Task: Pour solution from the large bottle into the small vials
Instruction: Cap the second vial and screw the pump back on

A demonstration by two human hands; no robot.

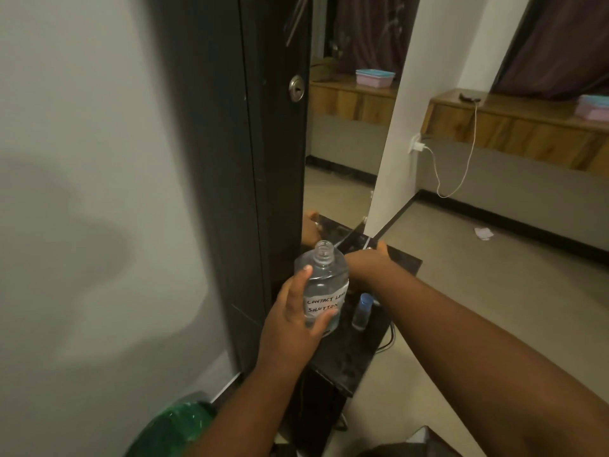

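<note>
Head-cam view, looking down and fwd in a dim room. A small black shelf (362,354) with a glossy, speckled top sits at centre, against a tall mirror (346,143) set in a dark frame (230,159). A round metal lock (297,88) is on the frame, upper centre. Plain pale wall (82,159) fills the left side. To the right, beige floor (494,291) runs to a far wall w/ a black skirting strip. A wooden ledge (510,127) runs along that far wall under dark curtains (560,44); a pink-and-blue box (593,108) sits on it at the right edge, and its reflection shows in the mirror. A white charger (418,147) is plugged in below the ledge, its cable (461,166) looping down. A scrap of paper (483,233) lies on the floor. Something green and shiny (171,427) is at the near left corner.

The large bottle (324,285) is clear, held just above the shelf's left part, near the frame. Its long axis is near upright, open neck pointing up and slightly away, no cap on. A white label reads "CONTACT LENS SOLUTION", partly cut off by the curve. The left hand (293,324) wraps it from the left, fingers curled round the body, thumb up near the shoulder.

The right hand (365,262) reaches across behind the bottle to the far part of the shelf, by the mirror; its fingers are hidden, so can't tell what, if anything, it grips.

A small vial (362,311) w/ a blue cap stands upright on the shelf, just right of the bottle.
</note>
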